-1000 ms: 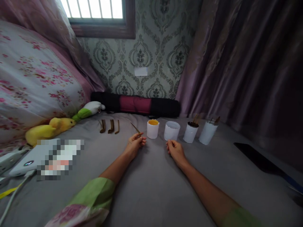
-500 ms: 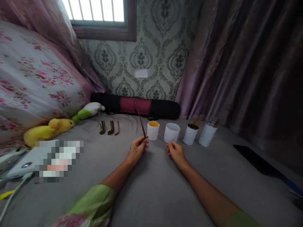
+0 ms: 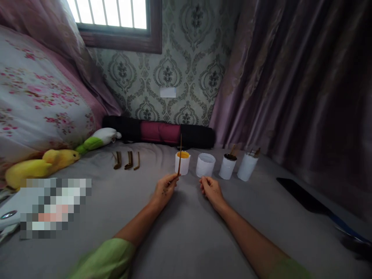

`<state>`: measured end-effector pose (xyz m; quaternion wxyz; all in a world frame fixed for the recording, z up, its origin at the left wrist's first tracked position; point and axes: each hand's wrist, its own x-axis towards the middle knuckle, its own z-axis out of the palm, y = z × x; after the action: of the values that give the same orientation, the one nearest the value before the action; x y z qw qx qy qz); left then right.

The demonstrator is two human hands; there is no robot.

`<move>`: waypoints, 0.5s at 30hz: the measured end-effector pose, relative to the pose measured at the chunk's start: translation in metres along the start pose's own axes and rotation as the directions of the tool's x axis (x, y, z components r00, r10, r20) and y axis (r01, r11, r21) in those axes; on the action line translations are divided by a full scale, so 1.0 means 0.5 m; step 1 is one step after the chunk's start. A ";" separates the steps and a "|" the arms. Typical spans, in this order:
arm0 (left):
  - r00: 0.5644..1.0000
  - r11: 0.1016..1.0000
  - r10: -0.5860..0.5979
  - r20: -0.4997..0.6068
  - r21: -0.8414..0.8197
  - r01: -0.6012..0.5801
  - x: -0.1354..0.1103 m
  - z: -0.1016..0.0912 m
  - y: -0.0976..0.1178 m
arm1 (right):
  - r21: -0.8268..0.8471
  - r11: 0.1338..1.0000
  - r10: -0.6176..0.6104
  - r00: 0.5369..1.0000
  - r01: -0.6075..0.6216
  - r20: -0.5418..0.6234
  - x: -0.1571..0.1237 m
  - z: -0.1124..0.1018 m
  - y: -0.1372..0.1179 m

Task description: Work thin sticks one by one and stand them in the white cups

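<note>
My left hand (image 3: 166, 188) rests on the grey bedsheet and pinches a thin brown stick (image 3: 179, 158), which stands nearly upright in front of a white cup with a yellow-orange filling (image 3: 183, 163). My right hand (image 3: 211, 189) lies on the sheet a little to the right, its fingers curled loosely; nothing shows in them. Just beyond it stands an empty-looking white cup (image 3: 205, 165). Further right stand a white cup with dark contents (image 3: 227, 166) and another white cup (image 3: 247, 166), each with sticks poking out.
Three brown stick bundles (image 3: 127, 160) lie on the sheet at the left. Yellow (image 3: 37, 166) and green-white (image 3: 99, 138) plush toys lie by the floral pillow. A black-and-red roll (image 3: 159, 132) lies along the wall. A dark flat object (image 3: 305, 197) lies at right.
My left hand has swung the stick from slanting left to nearly upright. The view has shifted slightly; my right hand has stayed in place.
</note>
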<state>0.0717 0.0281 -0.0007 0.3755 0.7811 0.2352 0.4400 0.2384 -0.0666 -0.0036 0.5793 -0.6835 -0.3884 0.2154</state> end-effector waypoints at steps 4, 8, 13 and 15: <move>0.995 0.988 0.091 0.041 0.123 -0.096 -0.002 -0.003 0.003 | -0.002 1.000 -0.011 1.000 0.011 -0.010 -0.001 -0.002 -0.003; 0.984 0.969 0.164 0.064 0.177 -0.172 -0.003 -0.005 0.003 | 0.016 1.000 -0.016 1.000 0.016 -0.012 -0.004 -0.004 -0.007; 0.972 0.953 0.206 0.111 0.202 -0.225 -0.006 -0.007 0.000 | 0.042 0.999 -0.028 1.000 0.028 -0.001 -0.010 -0.005 -0.016; 0.966 0.949 0.217 0.137 0.201 -0.242 -0.008 -0.007 0.000 | 0.049 0.998 -0.037 0.999 0.037 0.013 -0.012 -0.004 -0.018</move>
<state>0.0669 0.0267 -0.0018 0.2472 0.8629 0.1675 0.4077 0.2336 -0.0725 0.0045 0.5969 -0.6603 -0.3998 0.2189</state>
